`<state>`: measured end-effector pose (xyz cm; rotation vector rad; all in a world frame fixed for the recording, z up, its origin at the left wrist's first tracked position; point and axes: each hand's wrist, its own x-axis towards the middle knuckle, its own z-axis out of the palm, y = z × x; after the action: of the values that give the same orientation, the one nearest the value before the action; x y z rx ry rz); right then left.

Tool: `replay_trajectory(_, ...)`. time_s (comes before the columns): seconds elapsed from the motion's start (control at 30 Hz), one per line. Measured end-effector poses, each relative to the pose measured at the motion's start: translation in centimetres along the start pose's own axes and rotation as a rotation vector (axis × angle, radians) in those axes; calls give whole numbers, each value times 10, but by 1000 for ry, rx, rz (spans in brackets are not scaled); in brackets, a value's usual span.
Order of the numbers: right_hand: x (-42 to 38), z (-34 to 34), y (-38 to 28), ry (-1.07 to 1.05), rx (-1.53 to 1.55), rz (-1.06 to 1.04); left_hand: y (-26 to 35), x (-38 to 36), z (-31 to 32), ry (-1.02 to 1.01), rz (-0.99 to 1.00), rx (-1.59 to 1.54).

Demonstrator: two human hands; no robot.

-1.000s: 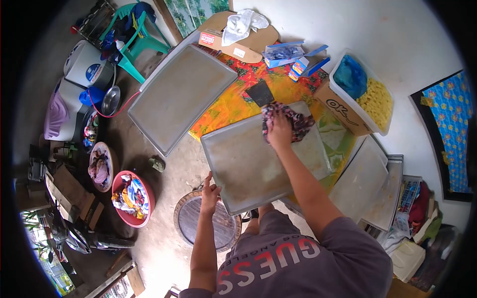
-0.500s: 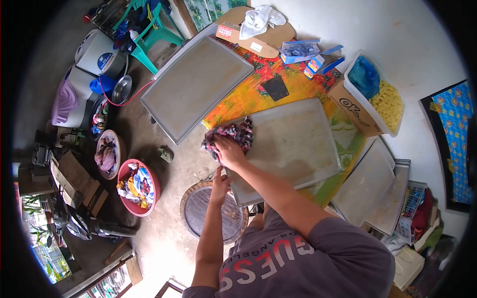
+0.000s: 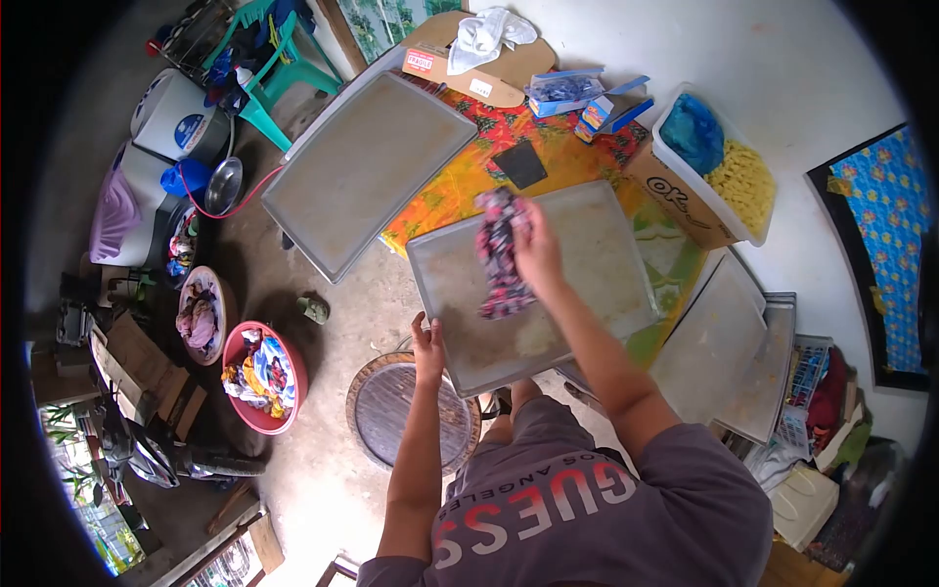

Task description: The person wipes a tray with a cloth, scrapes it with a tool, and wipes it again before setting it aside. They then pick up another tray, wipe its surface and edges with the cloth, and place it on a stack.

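Observation:
A large grey metal baking tray (image 3: 587,284) lies on the colourful tablecloth (image 3: 469,176) in front of me. My right hand (image 3: 536,249) grips a patterned rag (image 3: 501,256), which hangs down over the middle of the tray. My left hand (image 3: 427,344) holds the tray's near left edge. A small black square scraper (image 3: 518,163) rests on the cloth just beyond the tray.
A second large tray (image 3: 367,166) lies at the table's left. More trays (image 3: 729,352) are stacked at the right. A tub (image 3: 719,171) of yellow pieces and blue gloves stands at the back right. Below me are a round stool (image 3: 391,411) and a red laundry basin (image 3: 259,377).
My right hand swept the rag from the tray's far right to its near left corner, then lifted it to the middle, where it now hangs. My left hand stays on the tray's edge.

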<state>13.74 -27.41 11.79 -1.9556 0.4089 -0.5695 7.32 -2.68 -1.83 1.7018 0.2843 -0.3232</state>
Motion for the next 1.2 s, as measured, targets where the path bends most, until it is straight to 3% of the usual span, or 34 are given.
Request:
replay_trajectory(0.1, 51, -40, 46, -1, -394, -15, -12, 8, 22, 211, 350, 252)
replay_trajectory(0.13, 66, -49, 67, -16, -512, -41, 12, 0, 24, 150, 192, 189)
replay_trajectory(0.27, 70, -58, 143, -69, -1029, -282, 6, 6, 20, 106, 32, 114)
replay_trajectory(0.4, 72, -79, 171, 26, -1057, -237, 7, 3, 22, 179, 58, 156)
replay_trajectory(0.77, -18, -165, 179, -48, -1103, -188, 13, 4, 27, 315, 118, 335)
replay_trajectory(1.2, -115, -167, 149, 99, -967, 12, -12, 18, 24, 331, 124, 287)
